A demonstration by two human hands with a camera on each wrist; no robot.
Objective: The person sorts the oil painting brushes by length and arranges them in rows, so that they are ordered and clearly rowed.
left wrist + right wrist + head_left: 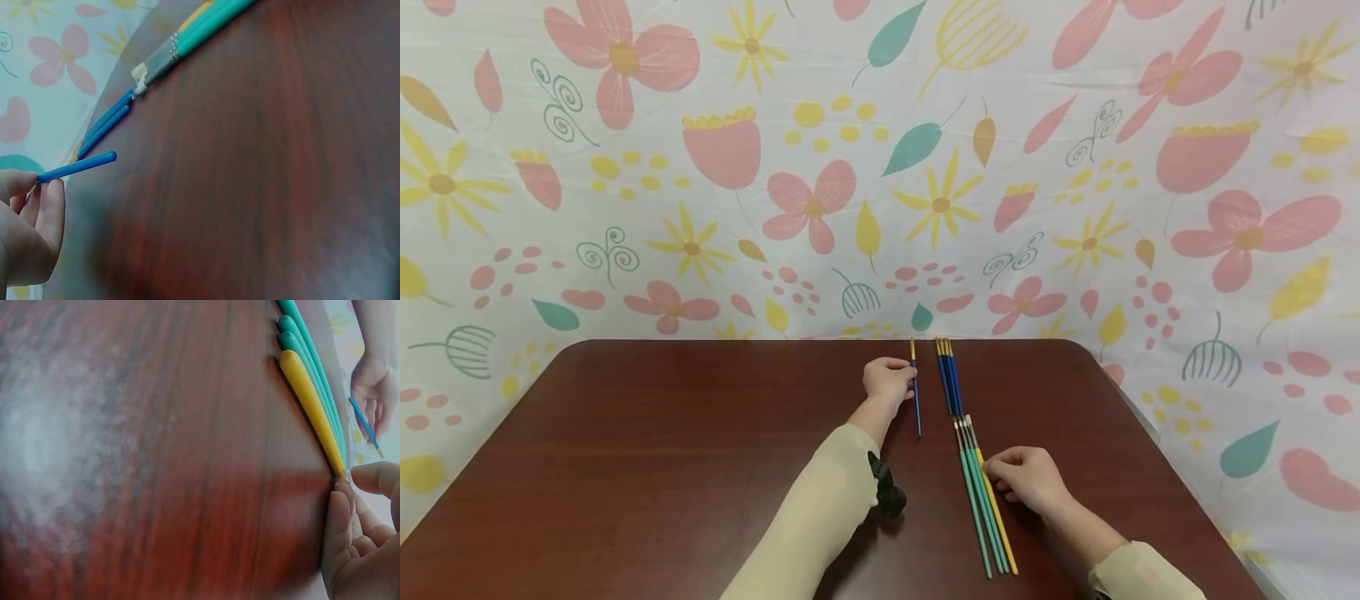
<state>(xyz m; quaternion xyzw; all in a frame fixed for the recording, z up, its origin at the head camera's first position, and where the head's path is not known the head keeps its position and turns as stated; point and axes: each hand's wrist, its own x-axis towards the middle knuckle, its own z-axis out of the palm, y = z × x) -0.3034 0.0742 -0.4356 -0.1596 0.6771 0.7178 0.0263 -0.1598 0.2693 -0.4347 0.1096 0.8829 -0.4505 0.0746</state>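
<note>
My left hand (888, 381) pinches a thin blue paintbrush (917, 414) between thumb and fingers near the table's far edge. In the left wrist view, the blue handle (84, 165) sticks out past the fingertips. Just right of it lies a row of several blue paintbrushes (951, 387), tips toward the wall. Nearer me, several green-handled paintbrushes (976, 508) lie side by side with a yellow-handled paintbrush (1000, 521) on their right. My right hand (1033, 479) has its thumb and fingertips at the yellow brush, seemingly pinching it; the right wrist view partly hides the contact.
The dark red-brown wooden table (662, 450) has rounded far corners. Behind it hangs a white cloth (820, 275) printed with flowers and leaves. A small black device (887, 492) is strapped at the left wrist over a beige sleeve (820, 500).
</note>
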